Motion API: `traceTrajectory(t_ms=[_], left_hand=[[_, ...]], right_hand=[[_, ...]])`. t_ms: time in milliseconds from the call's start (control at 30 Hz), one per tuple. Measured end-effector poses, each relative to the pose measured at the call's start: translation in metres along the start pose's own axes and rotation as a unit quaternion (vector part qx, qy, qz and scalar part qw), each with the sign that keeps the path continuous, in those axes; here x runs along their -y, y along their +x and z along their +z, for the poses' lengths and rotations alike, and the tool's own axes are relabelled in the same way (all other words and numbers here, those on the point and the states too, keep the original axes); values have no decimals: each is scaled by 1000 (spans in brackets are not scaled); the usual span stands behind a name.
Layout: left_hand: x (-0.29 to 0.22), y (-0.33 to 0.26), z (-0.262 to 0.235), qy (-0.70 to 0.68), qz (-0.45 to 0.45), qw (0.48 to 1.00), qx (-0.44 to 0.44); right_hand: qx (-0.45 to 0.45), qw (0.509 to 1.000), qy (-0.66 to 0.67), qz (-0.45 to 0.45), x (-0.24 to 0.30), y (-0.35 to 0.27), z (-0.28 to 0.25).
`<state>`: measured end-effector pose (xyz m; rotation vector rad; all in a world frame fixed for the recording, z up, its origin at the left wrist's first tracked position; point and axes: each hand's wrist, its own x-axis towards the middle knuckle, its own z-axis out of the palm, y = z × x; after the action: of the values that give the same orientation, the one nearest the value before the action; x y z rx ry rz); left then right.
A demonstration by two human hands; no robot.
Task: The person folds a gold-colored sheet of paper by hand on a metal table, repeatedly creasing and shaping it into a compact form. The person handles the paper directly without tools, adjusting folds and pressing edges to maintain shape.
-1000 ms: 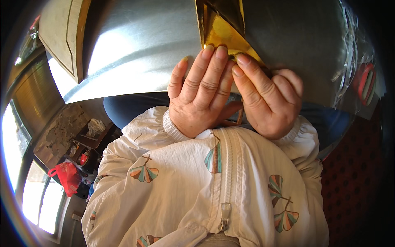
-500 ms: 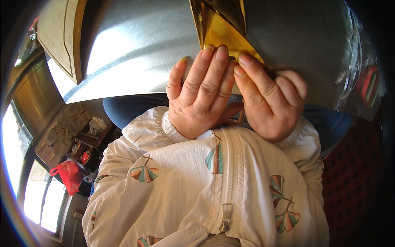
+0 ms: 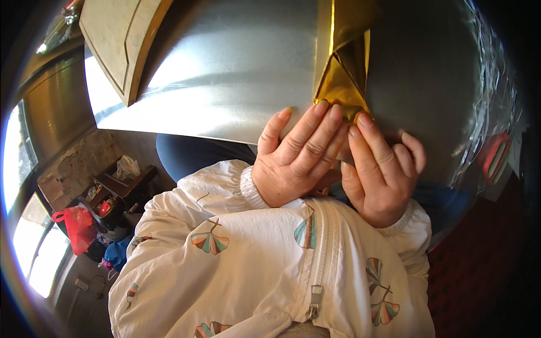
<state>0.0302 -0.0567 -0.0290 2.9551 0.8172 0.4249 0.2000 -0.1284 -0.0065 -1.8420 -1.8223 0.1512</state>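
A strip of shiny gold foil paper lies on the metal tabletop, its near part folded to a point with creased flaps. Over its near edge rests my left hand, back up, with the fingers stretched out and their tips on the foil. The little finger stands apart to the left. My right hand touches the near right corner of the foil with two outstretched fingertips; its other fingers are more bent. The thumbs are low near the table edge, away from the foil. My fingers hide the very end of the foil.
The silvery metal tabletop spreads under the foil. A wooden board stands at the far left. Clear plastic wrapping and a red-rimmed object are at the right. A red bag hangs low on the left.
In the picture, the hands and foil have shifted right and nearer, as have the tabletop and board, so the view has moved. Both hands keep their fingertips on the foil's near edge.
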Motion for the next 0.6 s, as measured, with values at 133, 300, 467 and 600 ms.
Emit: traceTrajectory(t_ms=[133, 300, 467, 600], left_hand=[[-5, 1, 2, -21, -21, 1000, -8], [-7, -1, 0, -58, -33, 998, 9], [-5, -1, -1, -54, -28, 998, 4], [-2, 0, -4, -56, -19, 998, 20]], right_hand=[[19, 999, -35, -26, -5, 15, -7], [65, 998, -18, -12, -16, 33, -8], [77, 996, -31, -24, -18, 40, -5], [89, 995, -31, -23, -19, 41, -6]])
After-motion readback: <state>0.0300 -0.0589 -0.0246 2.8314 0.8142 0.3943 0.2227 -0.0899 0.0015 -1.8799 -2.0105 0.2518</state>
